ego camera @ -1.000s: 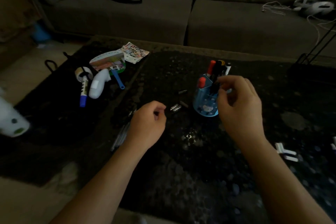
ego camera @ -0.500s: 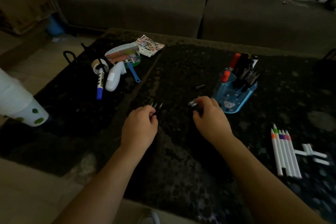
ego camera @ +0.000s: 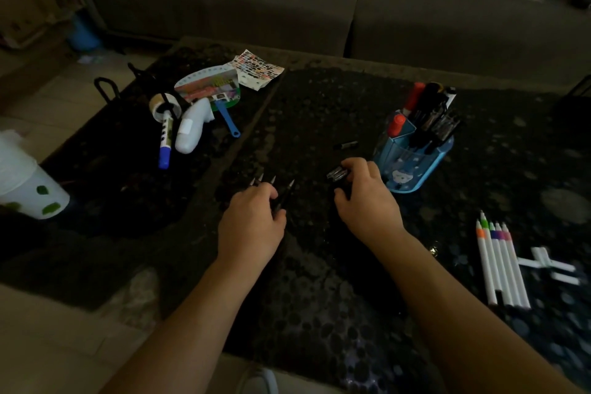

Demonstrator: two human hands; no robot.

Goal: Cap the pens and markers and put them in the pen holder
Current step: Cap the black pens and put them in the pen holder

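The right hand (ego camera: 367, 201) has come down from the pen holder (ego camera: 415, 165) to the counter (ego camera: 319, 105), and its fingers (ego camera: 350, 166) now pinch some dark caps (ego camera: 336, 174) just beside the holder. The left hand (ego camera: 252, 224) has lowered too. Its fingers curl over a few uncapped black pens (ego camera: 290, 186) that lie on the counter with their tips pointing away.

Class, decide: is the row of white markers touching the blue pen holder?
Apart. The head view shows bare dark table between the white markers and the pen holder.
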